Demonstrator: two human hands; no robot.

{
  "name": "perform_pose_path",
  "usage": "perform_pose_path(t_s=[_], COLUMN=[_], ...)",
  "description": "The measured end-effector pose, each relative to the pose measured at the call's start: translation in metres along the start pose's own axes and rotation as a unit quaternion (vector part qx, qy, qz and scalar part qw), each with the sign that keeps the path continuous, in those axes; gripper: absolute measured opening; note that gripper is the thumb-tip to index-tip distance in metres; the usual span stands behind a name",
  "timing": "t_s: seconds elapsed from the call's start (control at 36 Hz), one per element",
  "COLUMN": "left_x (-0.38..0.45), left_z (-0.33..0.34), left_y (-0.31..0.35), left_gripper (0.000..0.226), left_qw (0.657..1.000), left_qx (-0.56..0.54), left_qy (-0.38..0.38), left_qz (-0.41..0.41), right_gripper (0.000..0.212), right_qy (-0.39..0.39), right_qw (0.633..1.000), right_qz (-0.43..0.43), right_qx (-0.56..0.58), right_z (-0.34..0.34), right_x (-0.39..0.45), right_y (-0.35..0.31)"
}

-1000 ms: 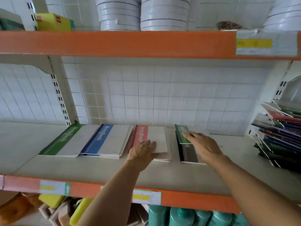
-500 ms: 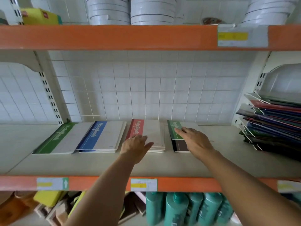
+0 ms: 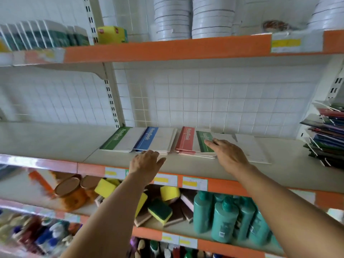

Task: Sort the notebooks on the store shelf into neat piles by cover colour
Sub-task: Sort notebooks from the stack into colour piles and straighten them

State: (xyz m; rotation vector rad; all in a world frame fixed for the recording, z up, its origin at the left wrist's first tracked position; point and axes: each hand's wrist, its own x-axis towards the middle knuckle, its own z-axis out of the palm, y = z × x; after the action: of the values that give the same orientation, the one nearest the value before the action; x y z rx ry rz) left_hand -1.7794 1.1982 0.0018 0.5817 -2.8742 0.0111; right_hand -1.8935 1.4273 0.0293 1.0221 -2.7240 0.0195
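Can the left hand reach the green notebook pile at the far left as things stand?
Probably yes: the left hand is open at the shelf front, and nothing lies between it and the green notebook pile.

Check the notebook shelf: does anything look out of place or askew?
Yes. A green notebook lies on top of the red pile under the right hand, the wrong colour there. The green pile sits far left. The stack at the right edge is mixed and splayed.

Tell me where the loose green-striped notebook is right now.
In the head view it lies right of centre on the middle shelf, the loose green notebook overlapping the red pile under the right hand.
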Motion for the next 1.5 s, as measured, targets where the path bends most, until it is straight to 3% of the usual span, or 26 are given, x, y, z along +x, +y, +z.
perform_pose_path(t_s=[0.31, 0.61, 1.0, 1.5], left_x=[-0.02, -0.002, 0.054, 0.121], left_z=[-0.003, 0.007, 0.012, 0.028], left_y=[-0.127, -0.251, -0.285, -0.33], left_gripper=[0.045, 0.044, 0.044, 0.048], left_qw=[0.999, 1.0, 0.999, 0.999], left_qx=[0.006, 0.008, -0.004, 0.021], left_qy=[0.001, -0.003, 0.029, 0.016], left_qz=[-0.041, -0.02, 0.017, 0.045], right_gripper=[0.071, 0.076, 0.071, 0.066], right_qy=[0.018, 0.017, 0.028, -0.028], right_qw=[0.999, 0.998, 0.995, 0.998], right_qz=[-0.04, -0.065, -0.096, -0.023], right_qx=[-0.012, 0.005, 0.0, 0.047], right_z=[0.002, 0.016, 0.023, 0.062], right_x=[0.039, 0.083, 0.155, 0.216], right_y=[-0.122, -0.242, -0.296, -0.331])
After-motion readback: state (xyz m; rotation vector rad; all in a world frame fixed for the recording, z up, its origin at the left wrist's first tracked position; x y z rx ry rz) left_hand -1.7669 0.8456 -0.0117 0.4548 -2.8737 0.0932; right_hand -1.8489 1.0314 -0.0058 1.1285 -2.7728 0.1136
